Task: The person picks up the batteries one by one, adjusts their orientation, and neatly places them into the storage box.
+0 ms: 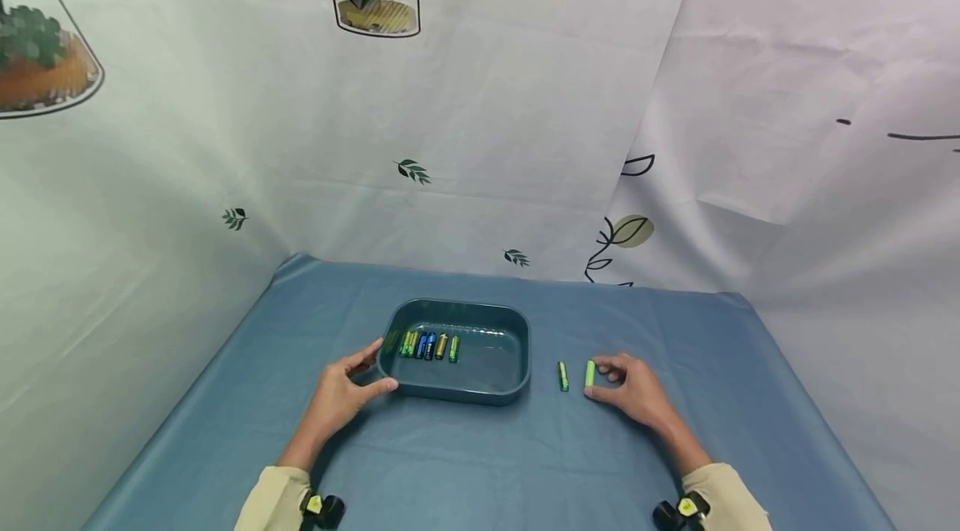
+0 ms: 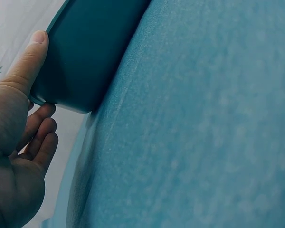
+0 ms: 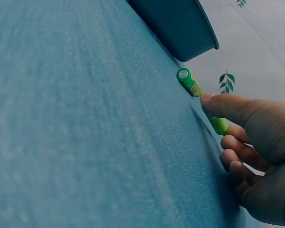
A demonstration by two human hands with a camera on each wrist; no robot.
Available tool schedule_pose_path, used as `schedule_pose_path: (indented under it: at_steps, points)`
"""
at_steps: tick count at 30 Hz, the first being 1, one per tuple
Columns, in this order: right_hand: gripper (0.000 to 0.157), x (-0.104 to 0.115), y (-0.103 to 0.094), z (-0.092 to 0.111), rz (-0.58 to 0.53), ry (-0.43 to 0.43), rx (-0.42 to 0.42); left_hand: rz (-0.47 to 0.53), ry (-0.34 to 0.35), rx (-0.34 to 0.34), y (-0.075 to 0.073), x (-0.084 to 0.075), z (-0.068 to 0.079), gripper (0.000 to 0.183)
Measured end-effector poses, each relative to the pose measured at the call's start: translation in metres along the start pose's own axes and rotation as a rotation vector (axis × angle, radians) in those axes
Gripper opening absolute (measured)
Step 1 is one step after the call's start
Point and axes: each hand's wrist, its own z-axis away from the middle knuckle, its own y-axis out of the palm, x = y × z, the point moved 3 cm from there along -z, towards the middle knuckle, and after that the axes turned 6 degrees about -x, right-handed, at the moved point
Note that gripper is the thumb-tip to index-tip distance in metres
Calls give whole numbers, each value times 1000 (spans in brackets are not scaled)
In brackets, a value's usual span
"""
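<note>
A dark teal tray (image 1: 480,391) stands on the cloth with several batteries (image 1: 429,345) in a row along its left part. My left hand (image 1: 341,393) grips the tray's left end, thumb at the near corner and fingers at the side. In the left wrist view the thumb (image 2: 34,52) lies along the tray wall (image 2: 85,52). My right hand (image 1: 633,388) pinches a light green battery (image 1: 590,373) between thumb and fingers, right of the tray. Between that hand and the tray lies another green battery (image 1: 563,376), its end facing the camera in the right wrist view.
A blue cloth (image 1: 480,464) covers the table. White fabric (image 1: 510,114) printed with plants hangs behind it and at both sides. Each wrist carries a small black camera (image 1: 330,512) at the cuff.
</note>
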Motion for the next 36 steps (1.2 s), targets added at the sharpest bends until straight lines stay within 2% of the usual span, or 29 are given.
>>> schedule_pose_path:
  at_steps: [8,18,27,36]
  points:
    - [47,3,-6,-6,-51,-28,-26,-4,1,1,-1,0,0,81]
    - [50,27,-14,-22,-78,-32,-44,-3,1,6,-1,0,0,81]
    - [52,56,-11,-34,-85,-48,-35,-3,21,4,-2,1,1,81]
    - [52,84,4,-47,-125,-56,-2,-13,25,3,-1,2,1,82]
